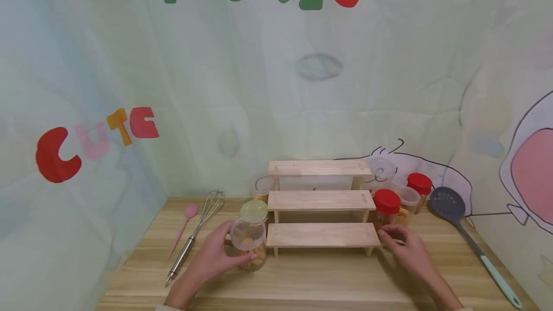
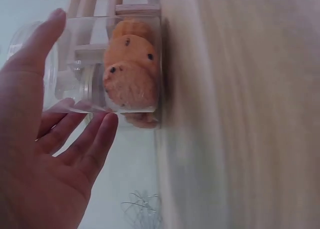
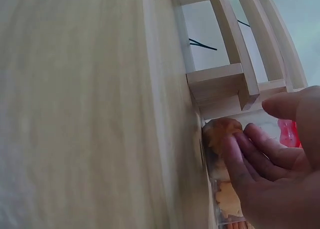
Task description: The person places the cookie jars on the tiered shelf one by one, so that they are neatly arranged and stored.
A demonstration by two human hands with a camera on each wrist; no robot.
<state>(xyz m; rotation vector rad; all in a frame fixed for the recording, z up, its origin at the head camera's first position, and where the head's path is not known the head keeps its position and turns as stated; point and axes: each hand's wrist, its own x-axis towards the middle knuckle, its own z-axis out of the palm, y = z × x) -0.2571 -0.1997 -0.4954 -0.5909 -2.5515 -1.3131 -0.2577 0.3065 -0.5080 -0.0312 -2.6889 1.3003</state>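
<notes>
My left hand (image 1: pixel 214 252) holds a clear jar (image 1: pixel 249 239) of cookies in front of the shelf's left end, thumb on the near side and fingers on the far side. Round, dark-speckled cookies (image 2: pixel 131 84) lie at the jar's bottom, close to the tabletop. A green-lidded jar (image 1: pixel 255 210) stands just behind it. My right hand (image 1: pixel 403 246) is by the right end of the three-step wooden shelf (image 1: pixel 321 235), next to a red-lidded jar (image 1: pixel 386 203). In the right wrist view its fingers (image 3: pixel 245 161) are bent loosely before a cookie jar, the thumb apart; contact is unclear.
Left on the wooden table (image 1: pixel 302 284) lie a pink spoon (image 1: pixel 183 229) and a whisk (image 1: pixel 194 236). More jars, one a red-lidded jar (image 1: pixel 419 186), crowd right of the shelf. A slotted skimmer (image 1: pixel 468 239) lies at far right. A printed cloth (image 1: pixel 281 109) hangs behind.
</notes>
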